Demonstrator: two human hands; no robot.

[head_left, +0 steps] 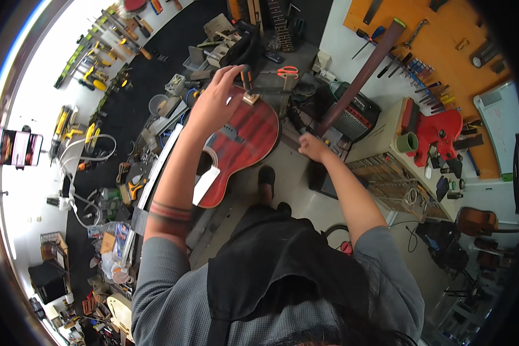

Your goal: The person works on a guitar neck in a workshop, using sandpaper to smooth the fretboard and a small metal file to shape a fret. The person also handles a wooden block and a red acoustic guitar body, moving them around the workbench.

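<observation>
A dark red guitar body (pixel 245 141) lies on the cluttered black workbench (pixel 150 52) in front of me. My left hand (pixel 216 101) rests on its upper edge, fingers spread, right beside a small clamp (pixel 248 86) with a dark handle fixed at the body's rim. My right hand (pixel 312 146) is closed around the lower end of a long dark brown wooden neck piece (pixel 360 78) that slants up to the right, its far end tipped green. A white strip (pixel 206 184) lies against the body's lower end.
Orange-handled scissors (pixel 288 71) lie behind the clamp. Many hand tools hang on the white wall (pixel 92 55) at left. A small amplifier (pixel 356 115) stands right of the bench. A red electric guitar body (pixel 438 130) and green tape roll (pixel 407 142) rest on a side table.
</observation>
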